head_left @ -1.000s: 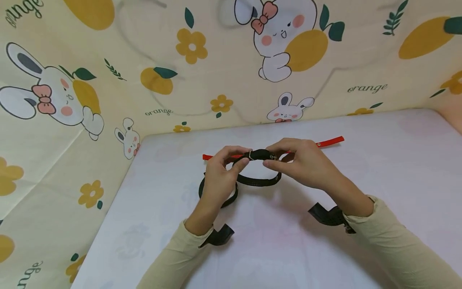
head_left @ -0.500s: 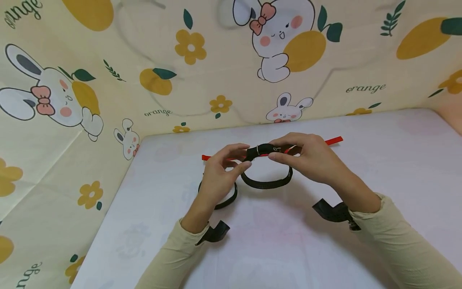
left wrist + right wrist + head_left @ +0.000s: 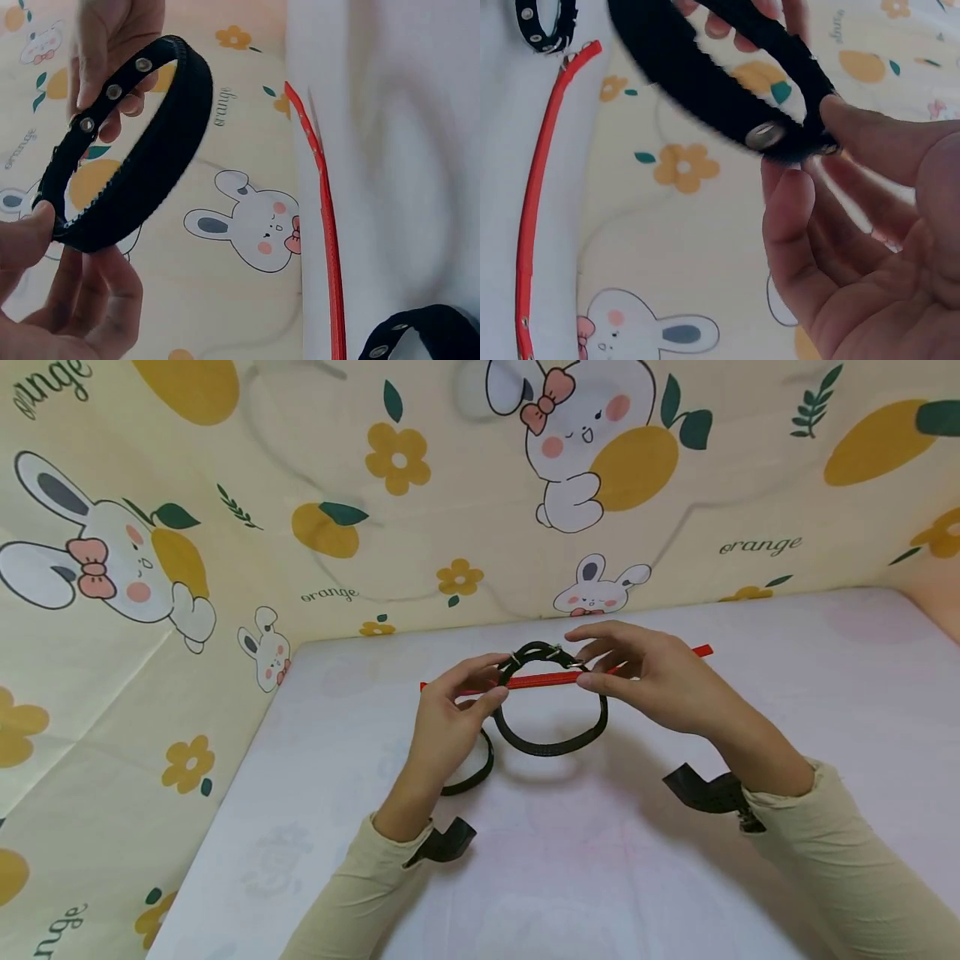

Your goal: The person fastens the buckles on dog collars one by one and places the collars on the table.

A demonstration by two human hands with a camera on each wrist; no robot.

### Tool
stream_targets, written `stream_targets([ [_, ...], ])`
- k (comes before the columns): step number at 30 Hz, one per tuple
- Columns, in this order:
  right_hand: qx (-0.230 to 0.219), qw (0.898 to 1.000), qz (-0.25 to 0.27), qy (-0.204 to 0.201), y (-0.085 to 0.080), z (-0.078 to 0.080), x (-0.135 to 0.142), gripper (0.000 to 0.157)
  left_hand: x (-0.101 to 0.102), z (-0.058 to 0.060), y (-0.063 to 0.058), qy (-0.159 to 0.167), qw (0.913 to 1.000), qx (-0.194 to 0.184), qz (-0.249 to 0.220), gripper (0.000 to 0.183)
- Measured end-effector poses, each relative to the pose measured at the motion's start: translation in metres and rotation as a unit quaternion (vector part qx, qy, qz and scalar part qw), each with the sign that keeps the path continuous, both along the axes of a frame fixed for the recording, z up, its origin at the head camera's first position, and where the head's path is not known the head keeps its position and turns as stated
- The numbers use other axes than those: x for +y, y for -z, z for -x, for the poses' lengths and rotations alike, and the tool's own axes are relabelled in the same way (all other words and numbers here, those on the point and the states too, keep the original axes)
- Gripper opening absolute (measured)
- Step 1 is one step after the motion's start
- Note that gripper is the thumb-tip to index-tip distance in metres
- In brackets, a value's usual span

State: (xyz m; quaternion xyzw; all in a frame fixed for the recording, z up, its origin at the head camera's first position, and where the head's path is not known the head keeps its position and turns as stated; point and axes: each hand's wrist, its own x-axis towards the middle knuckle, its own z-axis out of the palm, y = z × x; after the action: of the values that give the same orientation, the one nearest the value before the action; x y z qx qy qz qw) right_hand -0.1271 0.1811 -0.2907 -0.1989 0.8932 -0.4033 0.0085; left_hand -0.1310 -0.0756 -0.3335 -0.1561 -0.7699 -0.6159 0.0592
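A black buckled collar (image 3: 551, 749), formed into a loop, is held up above the table between both hands. My left hand (image 3: 456, 710) pinches its left side between thumb and fingers. On the other side, my right hand (image 3: 663, 681) pinches the band near a metal ring, with some fingers lifted off. Metal eyelets show along the band (image 3: 150, 180) in the left wrist view, and a metal stud shows in the right wrist view. Behind the loop a red collar (image 3: 543, 680) lies straight on the table. Another black collar (image 3: 477, 782) rests looped beside my left hand, partly hidden by it.
The table (image 3: 555, 877) has a white cover. Behind it and to the left stands a cream cloth wall (image 3: 480, 510) printed with rabbits, oranges and flowers. Black straps (image 3: 705, 789) stick out from both sleeve cuffs.
The black collar's upper part has risen and its loop now stands rounder, facing the head camera. My right hand has moved up and to the right; the left has shifted slightly left.
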Motion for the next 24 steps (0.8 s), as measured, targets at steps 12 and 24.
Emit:
stream_targets([
  [12,0.087,0.989,-0.026,-0.116,0.002,0.005,0.012,0.089,-0.006,0.006,-0.004,0.0,0.992,-0.079,-0.099,0.039],
  [24,0.084,0.991,-0.048,-0.093,0.005,0.004,0.013,0.082,-0.012,0.012,-0.004,0.032,0.9915,-0.124,-0.023,0.041],
])
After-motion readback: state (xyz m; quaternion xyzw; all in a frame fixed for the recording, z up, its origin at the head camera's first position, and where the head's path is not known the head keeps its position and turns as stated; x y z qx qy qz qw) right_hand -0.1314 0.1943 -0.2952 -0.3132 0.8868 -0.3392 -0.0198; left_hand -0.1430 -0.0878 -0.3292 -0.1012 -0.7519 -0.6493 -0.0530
